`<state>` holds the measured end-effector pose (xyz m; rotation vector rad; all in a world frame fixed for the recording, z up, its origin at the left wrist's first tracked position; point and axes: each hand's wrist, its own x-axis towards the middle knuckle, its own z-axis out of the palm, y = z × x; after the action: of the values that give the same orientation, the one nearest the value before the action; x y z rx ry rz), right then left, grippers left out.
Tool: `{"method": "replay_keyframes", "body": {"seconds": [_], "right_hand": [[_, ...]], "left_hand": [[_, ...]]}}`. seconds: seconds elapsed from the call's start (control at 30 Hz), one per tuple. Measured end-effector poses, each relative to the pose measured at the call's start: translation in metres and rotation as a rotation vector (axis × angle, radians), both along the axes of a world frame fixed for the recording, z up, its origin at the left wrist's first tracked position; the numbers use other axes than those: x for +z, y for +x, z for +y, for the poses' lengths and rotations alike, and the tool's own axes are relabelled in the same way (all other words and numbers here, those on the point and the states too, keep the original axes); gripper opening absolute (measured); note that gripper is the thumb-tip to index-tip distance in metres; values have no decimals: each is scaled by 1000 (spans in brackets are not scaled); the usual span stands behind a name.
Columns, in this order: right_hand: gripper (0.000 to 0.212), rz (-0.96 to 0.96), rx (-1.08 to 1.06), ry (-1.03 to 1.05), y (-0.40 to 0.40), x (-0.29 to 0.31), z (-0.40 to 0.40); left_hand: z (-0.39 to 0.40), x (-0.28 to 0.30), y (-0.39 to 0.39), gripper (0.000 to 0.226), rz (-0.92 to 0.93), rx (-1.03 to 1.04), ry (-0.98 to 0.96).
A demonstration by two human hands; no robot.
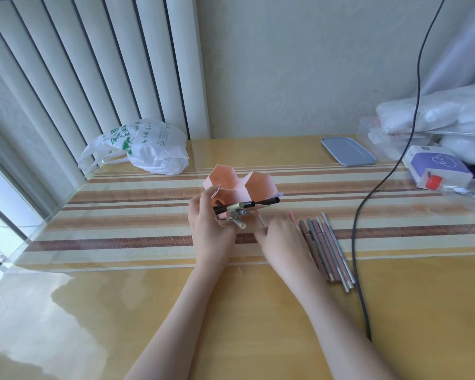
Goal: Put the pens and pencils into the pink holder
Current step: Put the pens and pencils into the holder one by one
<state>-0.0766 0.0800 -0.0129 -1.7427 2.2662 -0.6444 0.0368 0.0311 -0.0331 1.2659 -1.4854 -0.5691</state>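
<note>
The pink holder (259, 183), made of hexagonal cups, stands mid-table on the striped mat. Just in front of it my left hand (207, 227) grips a bundle of several pens and pencils (240, 209), black, gold and grey, their ends pointing right and toward me. My right hand (281, 239) rests on the table to the right, its fingers on the near end of a row of several brown, grey and pink pencils (328, 249) lying side by side. Whether it pinches one is hidden by the fingers.
A black cable (361, 215) runs down the table just right of the pencil row. A white plastic bag (148, 149) lies back left. A grey-blue lid (347, 152), a purple-white box (436, 165) and clear packets sit back right.
</note>
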Motion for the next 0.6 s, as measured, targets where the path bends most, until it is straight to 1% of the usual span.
{"method": "replay_keyframes", "body": {"seconds": [0.07,0.1,0.13,0.17,0.2,0.3,0.33,0.37,0.47,0.5,0.6], "right_hand": [[21,-135,-47,-53,-16,2,0],[17,-218,-76,-71,-22,4,0],[13,-322,-105,-95,-26,4,-1],[16,-441,-129,-117,-28,4,-1],[22,-572,-143,-143,-27,4,-2],[41,-1065,-147,-289,-23,9,-6],[50,-1178,-137,-355,-22,10,-6],[61,-1199,-119,-419,-22,11,-5],[87,-954,-61,-578,-24,14,-2],[94,-944,-25,-620,-23,16,-1],[100,-1082,49,-710,-22,23,0]], "left_hand": [[1,0,0,69,-2,-3,-15],[1,0,0,68,0,-1,-25],[1,0,-1,68,4,8,-36],[1,0,-1,67,9,20,-47],[1,-1,-1,67,12,32,-56],[0,0,1,69,14,73,-76],[0,1,2,69,22,83,-73],[1,2,2,68,29,89,-68],[1,3,2,66,34,102,-63],[1,3,2,67,30,98,-64],[1,2,2,67,19,83,-71]]}}
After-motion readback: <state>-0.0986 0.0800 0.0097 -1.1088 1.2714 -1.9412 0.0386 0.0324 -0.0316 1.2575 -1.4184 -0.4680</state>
